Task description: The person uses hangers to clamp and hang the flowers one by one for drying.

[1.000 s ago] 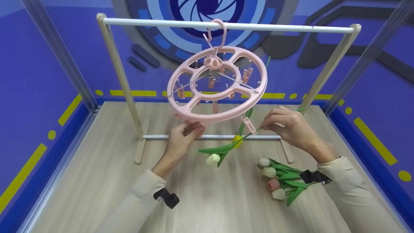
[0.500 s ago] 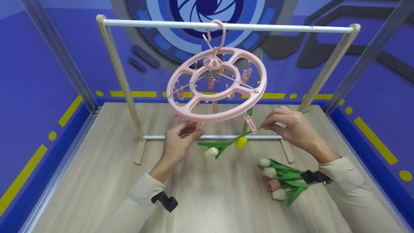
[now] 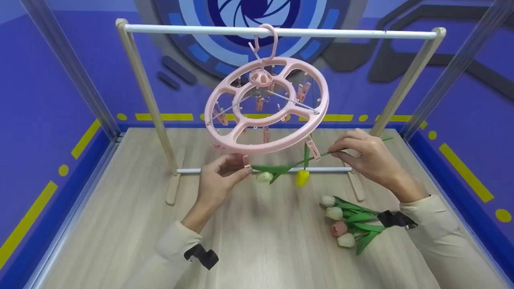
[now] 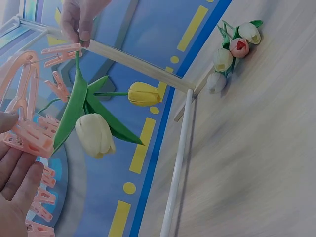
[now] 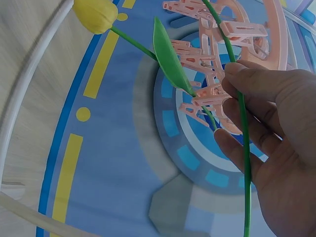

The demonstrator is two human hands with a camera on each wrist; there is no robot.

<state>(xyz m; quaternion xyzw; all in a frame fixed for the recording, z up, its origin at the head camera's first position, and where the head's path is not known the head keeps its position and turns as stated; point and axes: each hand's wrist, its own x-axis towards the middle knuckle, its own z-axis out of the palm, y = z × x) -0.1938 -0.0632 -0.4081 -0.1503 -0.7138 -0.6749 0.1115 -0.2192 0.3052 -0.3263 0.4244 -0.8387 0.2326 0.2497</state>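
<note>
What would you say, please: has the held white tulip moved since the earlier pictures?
Yes. In the head view, the held white tulip has moved up the picture, closer to the rack's lower bar.

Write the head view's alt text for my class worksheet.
The left hand pinches a peg under a pink clip hanger; the right hand holds a white tulip by its stem. A yellow tulip hangs upside down nearby; four more tulips lie on the table.

Gap blw hanger [image 3: 261, 78], yel tulip [image 3: 302, 178] in way
</note>
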